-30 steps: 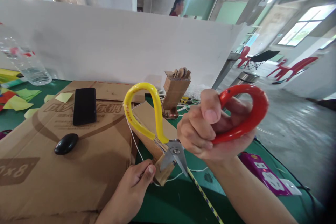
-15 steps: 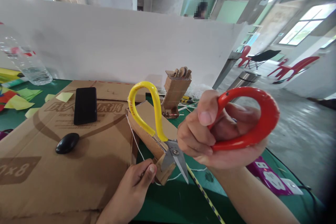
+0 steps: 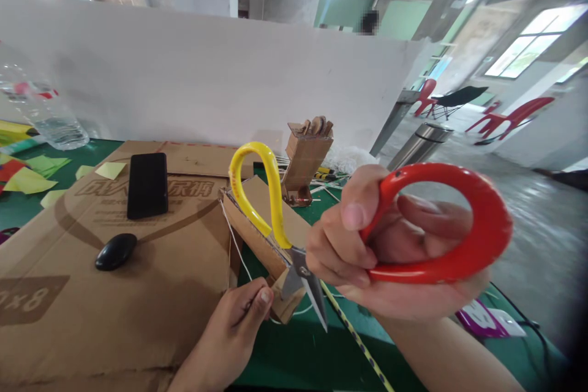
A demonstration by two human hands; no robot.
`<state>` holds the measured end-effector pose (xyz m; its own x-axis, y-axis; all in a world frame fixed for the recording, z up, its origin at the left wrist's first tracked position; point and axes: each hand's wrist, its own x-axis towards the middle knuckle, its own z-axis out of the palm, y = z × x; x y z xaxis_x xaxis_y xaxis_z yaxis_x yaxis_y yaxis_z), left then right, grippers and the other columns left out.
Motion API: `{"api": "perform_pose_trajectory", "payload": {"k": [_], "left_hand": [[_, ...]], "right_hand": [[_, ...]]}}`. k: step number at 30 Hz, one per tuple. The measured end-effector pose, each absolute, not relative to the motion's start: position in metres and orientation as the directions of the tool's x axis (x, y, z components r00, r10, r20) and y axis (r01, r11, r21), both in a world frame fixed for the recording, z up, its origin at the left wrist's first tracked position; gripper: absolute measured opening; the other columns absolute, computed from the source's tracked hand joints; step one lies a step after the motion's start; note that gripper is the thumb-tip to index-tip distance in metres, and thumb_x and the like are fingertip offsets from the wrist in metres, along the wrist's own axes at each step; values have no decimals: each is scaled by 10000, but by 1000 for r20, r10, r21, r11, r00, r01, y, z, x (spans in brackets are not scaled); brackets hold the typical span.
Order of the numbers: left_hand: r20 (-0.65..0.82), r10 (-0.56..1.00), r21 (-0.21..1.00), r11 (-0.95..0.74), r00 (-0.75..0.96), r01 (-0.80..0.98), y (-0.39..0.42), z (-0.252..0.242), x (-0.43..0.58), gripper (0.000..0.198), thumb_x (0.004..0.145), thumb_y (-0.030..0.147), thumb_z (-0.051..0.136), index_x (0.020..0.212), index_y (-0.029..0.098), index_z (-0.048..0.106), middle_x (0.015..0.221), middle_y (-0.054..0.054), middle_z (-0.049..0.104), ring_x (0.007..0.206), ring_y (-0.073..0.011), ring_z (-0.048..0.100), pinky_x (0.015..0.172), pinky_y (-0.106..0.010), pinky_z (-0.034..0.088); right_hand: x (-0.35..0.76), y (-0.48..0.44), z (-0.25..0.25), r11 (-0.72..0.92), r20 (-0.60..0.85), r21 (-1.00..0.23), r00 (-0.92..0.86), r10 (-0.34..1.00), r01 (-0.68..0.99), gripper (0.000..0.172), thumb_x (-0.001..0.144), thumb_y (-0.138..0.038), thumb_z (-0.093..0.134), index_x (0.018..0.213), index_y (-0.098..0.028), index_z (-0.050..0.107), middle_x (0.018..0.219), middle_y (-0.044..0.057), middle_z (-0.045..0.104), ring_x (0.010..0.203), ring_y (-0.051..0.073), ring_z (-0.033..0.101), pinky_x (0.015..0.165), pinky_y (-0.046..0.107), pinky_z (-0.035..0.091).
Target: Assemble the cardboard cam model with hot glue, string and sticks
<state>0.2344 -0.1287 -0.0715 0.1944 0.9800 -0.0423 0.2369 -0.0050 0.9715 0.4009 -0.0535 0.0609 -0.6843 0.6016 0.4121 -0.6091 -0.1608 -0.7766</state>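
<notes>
My right hand (image 3: pixel 349 226) is closed around the red handle of a pair of scissors (image 3: pixel 275 208), whose other handle is yellow. The blades are spread. One blade overlaps the lower end of a long folded cardboard piece (image 3: pixel 257 229), and the other points down beside it. Whether the blade goes into the cardboard, I cannot tell. My left hand (image 3: pixel 243 318) is closed at the left edge of that end, thumb against it, fingertips partly hidden. White string (image 3: pixel 239 251) runs down from the piece's upper corner to my left hand and reappears to its right.
A large flattened carton (image 3: pixel 151 294) covers the left, bearing a black phone (image 3: pixel 147 185) and a black mouse (image 3: pixel 116 252). Behind stands a cardboard stand (image 3: pixel 307 162). A spotted yellow strip (image 3: pixel 353 337) and a purple-white object (image 3: pixel 482 320) lie right, near a steel flask (image 3: pixel 420 142).
My right hand and the scissors' red handle have moved right, slightly down and closer to the camera. The blades have shifted slightly left. My left hand stays in place.
</notes>
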Motion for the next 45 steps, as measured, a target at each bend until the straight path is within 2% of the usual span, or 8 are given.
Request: {"api": "perform_pose_trajectory", "payload": {"k": [8, 13, 19, 29, 33, 38, 41, 45], "left_hand": [[-50, 977, 975, 2, 208, 222, -128, -70, 234, 476, 983, 596, 342, 692, 221, 374, 657, 42, 347, 617, -130, 353, 585, -259, 272], [-37, 978, 974, -11, 203, 227, -129, -70, 234, 462, 991, 575, 339, 695, 222, 371, 658, 44, 338, 612, -128, 341, 583, -258, 275], [-25, 974, 976, -25, 227, 217, -127, -70, 234, 463, 998, 563, 327, 689, 220, 368, 654, 49, 350, 611, -123, 346, 583, -257, 269], [-51, 966, 980, 0, 255, 197, -125, -70, 234, 460, 992, 563, 342, 679, 226, 320, 667, 56, 317, 618, -123, 298, 579, -254, 259], [-65, 957, 979, 7, 281, 203, -126, -67, 234, 461, 992, 570, 328, 687, 224, 340, 679, 53, 335, 635, -124, 321, 598, -249, 279], [-64, 930, 973, -22, 361, 230, -127, -62, 233, 481, 991, 565, 328, 692, 206, 442, 676, 40, 429, 662, -126, 406, 647, -244, 313], [-72, 908, 969, -35, 413, 245, -127, -59, 234, 499, 977, 571, 356, 710, 191, 537, 679, 30, 491, 669, -127, 450, 644, -242, 316], [-115, 901, 965, 1, 418, 264, -124, -52, 236, 495, 965, 554, 377, 706, 183, 576, 639, 42, 465, 618, -117, 405, 600, -242, 287]], "right_hand": [[401, -46, 50, -132, 559, -715, -675, 482, -686, 319, 965, -453, 416, 927, -222, 634, 578, -72, 313, 452, 91, 279, 430, 219, 265], [402, -59, 56, -91, 464, -767, -647, 605, -635, 285, 943, -463, 468, 861, -234, 617, 555, -70, 320, 463, 99, 268, 453, 247, 257], [392, -74, 59, 100, 464, -748, -409, 786, -656, 276, 916, -464, 435, 830, -232, 558, 537, -64, 341, 419, 102, 297, 424, 260, 257], [393, -82, 62, 225, 433, -840, -361, 826, -494, 207, 967, -414, 491, 857, -247, 542, 579, -52, 441, 476, 115, 418, 479, 273, 401], [392, -84, 61, 293, 450, -855, -328, 831, -428, 175, 986, -382, 508, 901, -245, 578, 588, -43, 503, 494, 121, 474, 480, 274, 397], [393, -80, 59, 393, 519, -831, -296, 802, -394, 176, 988, -355, 493, 896, -247, 597, 530, -73, 477, 418, 104, 434, 545, 318, 414], [390, -69, 58, 355, 555, -792, -344, 757, -497, 192, 966, -360, 476, 846, -254, 580, 456, -112, 375, 341, 87, 345, 688, 380, 440], [388, -59, 59, 302, 594, -747, -391, 703, -592, 196, 949, -368, 477, 806, -259, 555, 422, -132, 318, 297, 74, 279, 699, 378, 427]]}}
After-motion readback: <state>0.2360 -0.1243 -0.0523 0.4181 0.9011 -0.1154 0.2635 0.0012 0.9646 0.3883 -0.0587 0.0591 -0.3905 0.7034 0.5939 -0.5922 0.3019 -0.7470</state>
